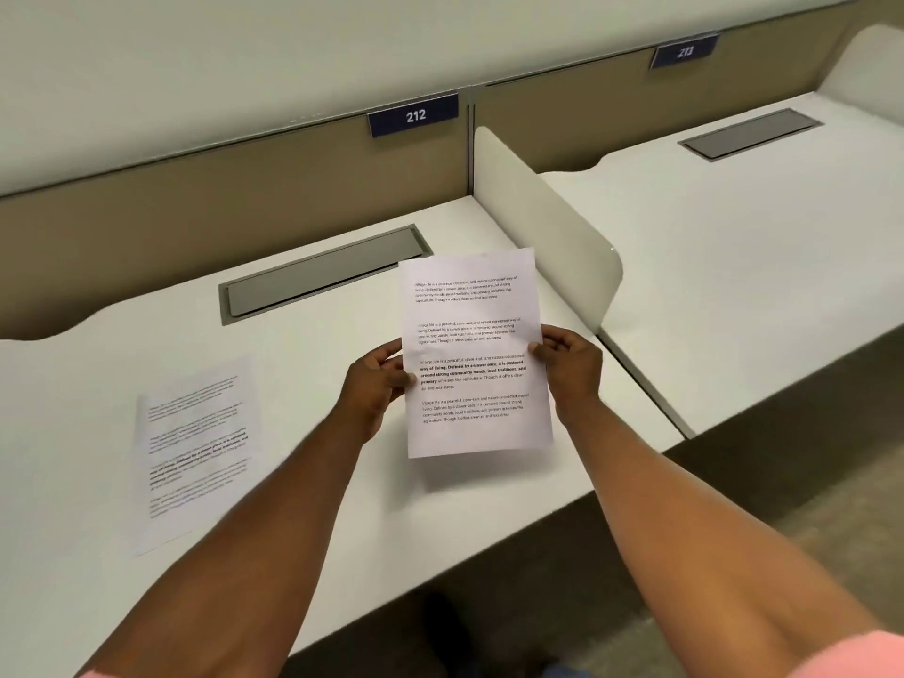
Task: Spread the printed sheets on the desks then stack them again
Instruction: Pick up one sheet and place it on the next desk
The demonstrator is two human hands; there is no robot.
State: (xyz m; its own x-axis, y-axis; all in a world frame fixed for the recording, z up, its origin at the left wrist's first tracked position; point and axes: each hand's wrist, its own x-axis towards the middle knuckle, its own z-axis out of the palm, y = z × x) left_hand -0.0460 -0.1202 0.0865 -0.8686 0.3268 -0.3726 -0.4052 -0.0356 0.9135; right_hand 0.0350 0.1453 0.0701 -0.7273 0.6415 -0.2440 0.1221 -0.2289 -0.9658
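I hold a printed sheet (473, 330) upright in the air over the right part of the white desk (313, 364) marked 212. My left hand (374, 384) pinches its left edge and my right hand (570, 367) pinches its right edge, both near mid-height. Whether more sheets lie behind the front one I cannot tell. Another printed sheet (195, 450) lies flat on the same desk at the left, text up, apart from both hands.
A grey cable hatch (323, 274) is set into the desk behind the sheets. A low white divider (548, 222) separates this desk from the neighbouring white desk (753, 266) marked 213, with its own hatch (751, 134). A beige back panel (235, 198) runs behind both.
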